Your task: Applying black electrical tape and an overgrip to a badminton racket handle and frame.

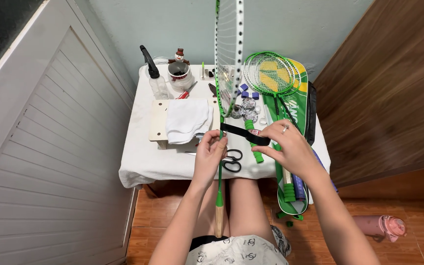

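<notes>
A green and white badminton racket (228, 54) stands upright in front of me, its bare wooden handle (219, 221) down between my knees. My left hand (211, 152) grips the thin green shaft just below the racket head. A black strip of tape (244, 134) stretches from the shaft to my right hand (283, 145), which pinches its free end. The strip is pulled taut and slopes slightly down to the right.
A small table with a white cloth (143, 162) holds black scissors (231, 160), a folded white towel (187, 120) on a wooden board, a spray bottle (155, 78), a jar, rolls of grip tape (246, 105) and more green rackets (271, 73) on a bag. A pink bottle (384, 226) lies on the floor at right.
</notes>
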